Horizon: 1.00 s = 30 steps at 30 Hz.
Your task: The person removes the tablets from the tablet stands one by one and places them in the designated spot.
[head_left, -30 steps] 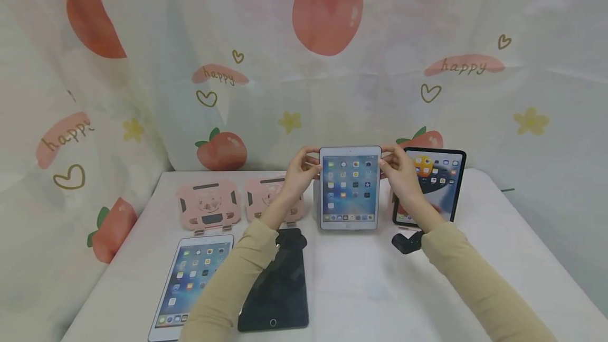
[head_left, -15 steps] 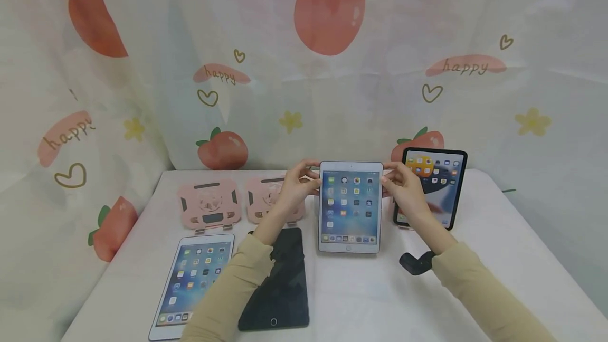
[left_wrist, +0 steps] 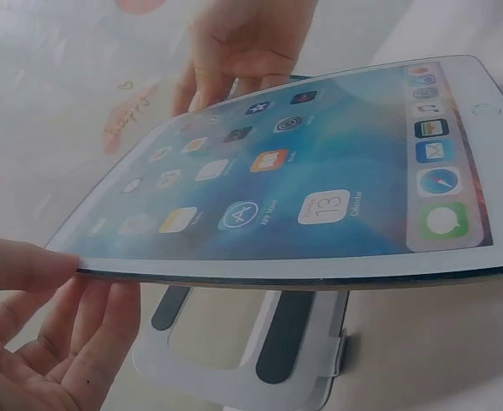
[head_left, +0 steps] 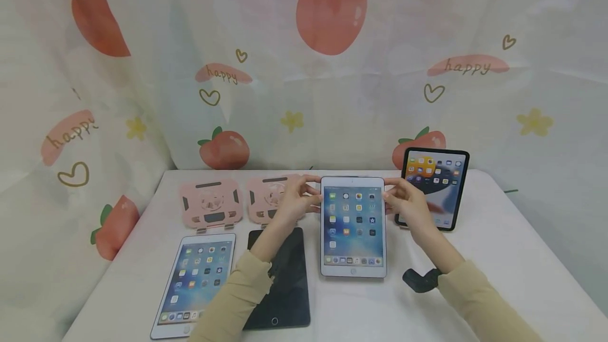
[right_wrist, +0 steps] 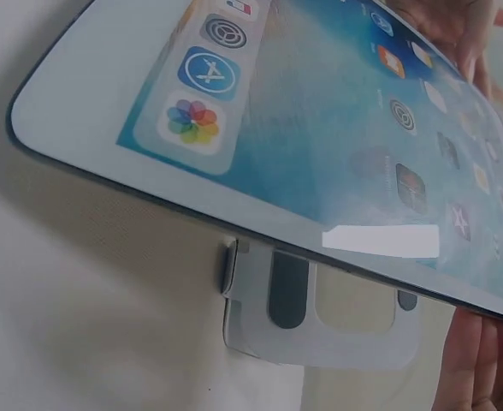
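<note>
White tablet held square between two hands

The white tablet [head_left: 352, 226] hangs between the left hand [head_left: 299, 197], at its 10 o'clock, and the right hand [head_left: 406, 202], at its 2 o'clock; its long axis runs from 12 to 6 o'clock, its lit face towards the person; neither hand is nearer, since each pinches the upper part of its own long side, thumb at the front edge and curled fingers behind; the lower end, at 6 o'clock, is unsupported by either hand and looks clear of the desk [head_left: 361, 310];

in the left wrist view a grey stand [left_wrist: 322, 342] with dark pads lies beneath the tablet; whether the two touch is hidden;

around the white tablet, a black-rimmed tablet [head_left: 439, 183] leans upright near its 2 o'clock, just past the right hand; a dark-screened tablet [head_left: 285, 284] lies flat towards 8 o'clock, partly under the left sleeve [head_left: 239, 294]; a second lit tablet [head_left: 195, 273] lies beyond it; two pink stands [head_left: 211, 205] sit towards 9 o'clock, the nearer partly behind the left hand
</note>
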Available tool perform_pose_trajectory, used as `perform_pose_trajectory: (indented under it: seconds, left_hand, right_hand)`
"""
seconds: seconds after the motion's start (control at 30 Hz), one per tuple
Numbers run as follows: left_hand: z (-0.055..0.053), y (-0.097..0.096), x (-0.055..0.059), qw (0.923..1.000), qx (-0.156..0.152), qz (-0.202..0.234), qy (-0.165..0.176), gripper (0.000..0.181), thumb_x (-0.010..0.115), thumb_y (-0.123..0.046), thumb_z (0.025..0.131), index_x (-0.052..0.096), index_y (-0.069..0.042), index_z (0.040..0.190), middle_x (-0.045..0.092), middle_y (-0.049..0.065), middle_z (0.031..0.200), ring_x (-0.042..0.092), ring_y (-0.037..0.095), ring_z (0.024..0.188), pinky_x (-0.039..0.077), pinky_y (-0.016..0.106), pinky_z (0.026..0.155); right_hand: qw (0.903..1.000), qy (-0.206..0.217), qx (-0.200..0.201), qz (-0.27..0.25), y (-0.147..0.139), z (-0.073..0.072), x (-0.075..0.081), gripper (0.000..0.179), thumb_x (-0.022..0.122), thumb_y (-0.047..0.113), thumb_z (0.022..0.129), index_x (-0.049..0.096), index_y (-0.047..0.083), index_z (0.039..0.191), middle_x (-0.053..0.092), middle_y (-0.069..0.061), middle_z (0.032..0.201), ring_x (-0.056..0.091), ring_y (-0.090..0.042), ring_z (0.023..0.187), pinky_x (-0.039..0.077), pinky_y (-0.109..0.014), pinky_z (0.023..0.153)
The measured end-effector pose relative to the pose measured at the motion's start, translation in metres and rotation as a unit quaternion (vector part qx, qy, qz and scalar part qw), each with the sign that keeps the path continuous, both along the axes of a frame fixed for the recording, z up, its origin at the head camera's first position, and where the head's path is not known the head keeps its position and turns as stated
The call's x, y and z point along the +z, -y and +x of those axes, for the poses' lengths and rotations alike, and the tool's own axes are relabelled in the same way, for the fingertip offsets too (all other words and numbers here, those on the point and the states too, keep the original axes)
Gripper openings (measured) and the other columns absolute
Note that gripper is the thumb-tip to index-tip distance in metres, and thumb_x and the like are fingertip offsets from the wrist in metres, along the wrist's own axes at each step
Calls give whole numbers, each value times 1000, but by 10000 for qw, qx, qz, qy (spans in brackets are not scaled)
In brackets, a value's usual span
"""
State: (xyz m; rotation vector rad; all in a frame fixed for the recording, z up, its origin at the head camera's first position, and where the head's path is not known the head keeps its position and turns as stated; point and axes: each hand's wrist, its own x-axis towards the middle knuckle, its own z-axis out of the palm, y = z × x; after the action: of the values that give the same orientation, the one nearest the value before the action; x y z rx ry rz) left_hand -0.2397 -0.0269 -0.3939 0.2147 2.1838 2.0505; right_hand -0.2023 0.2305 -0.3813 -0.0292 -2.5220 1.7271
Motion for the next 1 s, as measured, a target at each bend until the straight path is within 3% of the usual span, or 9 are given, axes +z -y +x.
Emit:
perform_pose_trajectory:
  seconds: [0.2, 0.67, 1.0]
  left_hand:
    - [8, 1, -10, 9991, 10, 93, 402, 42, 66, 0, 85, 59, -12, 124, 56, 5, 89, 63, 16, 76, 59, 33, 70]
    - [27, 7, -26, 9962, -97, 250, 833, 41, 67, -4, 85, 59, -11, 125, 59, 1, 82, 64, 14, 72, 60, 34, 71]
    - [33, 8, -41, 9927, -281, 274, 1137, 42, 66, -1, 84, 57, -8, 124, 59, 2, 81, 64, 13, 70, 60, 34, 69]
  right_hand:
    - [9995, 233, 14, -202, -1, 7, -6, 39, 56, 12, 96, 49, 2, 132, 57, 12, 75, 60, -5, 69, 57, -27, 70]
    - [9965, 744, 40, -381, 0, 24, -21, 40, 55, 16, 96, 48, -1, 133, 58, 12, 75, 61, -7, 72, 56, -23, 71]
    - [9909, 1206, 204, -556, -3, 31, -36, 44, 55, 14, 95, 44, -3, 134, 59, 10, 75, 58, -11, 72, 54, -26, 71]
